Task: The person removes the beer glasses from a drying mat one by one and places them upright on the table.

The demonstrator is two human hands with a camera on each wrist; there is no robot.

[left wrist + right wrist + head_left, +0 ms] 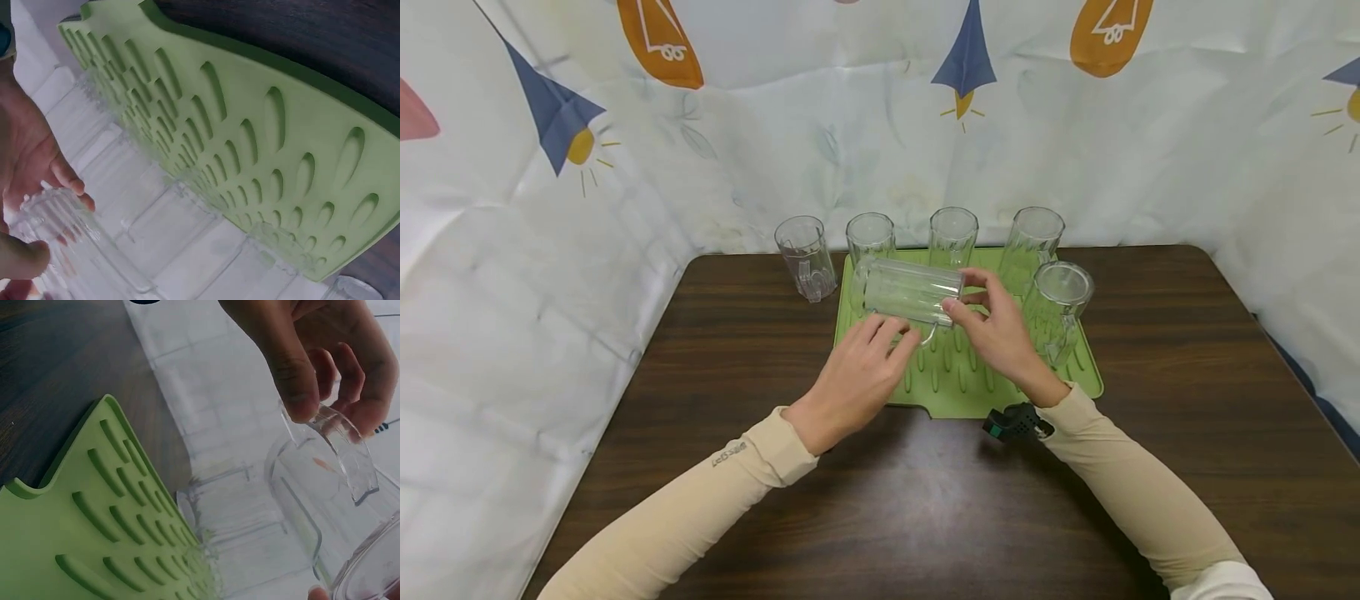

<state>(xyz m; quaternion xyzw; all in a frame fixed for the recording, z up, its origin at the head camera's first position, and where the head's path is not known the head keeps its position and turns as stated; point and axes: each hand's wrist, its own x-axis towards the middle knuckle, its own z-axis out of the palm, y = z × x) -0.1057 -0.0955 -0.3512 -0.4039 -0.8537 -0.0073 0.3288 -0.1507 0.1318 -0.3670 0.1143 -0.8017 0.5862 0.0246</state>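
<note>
Both hands hold one clear mug [910,290] on its side above a green drying mat [958,407]. My right hand [996,329] grips one end of it between thumb and fingers. On the near side, my left hand [865,367] is at the handle; in the right wrist view the left hand [331,362] pinches the clear handle [344,447] between thumb and curled fingers. The left wrist view shows the right hand [31,144] by the end of the mug [81,244].
Along the mat's back edge stand several clear mugs, such as this middle one [953,233]. A mug at the right [1060,304] stands base-up on the mat. Another mug [807,260] is on the dark wooden table [737,333], left of the mat. Patterned fabric [850,150] hangs behind.
</note>
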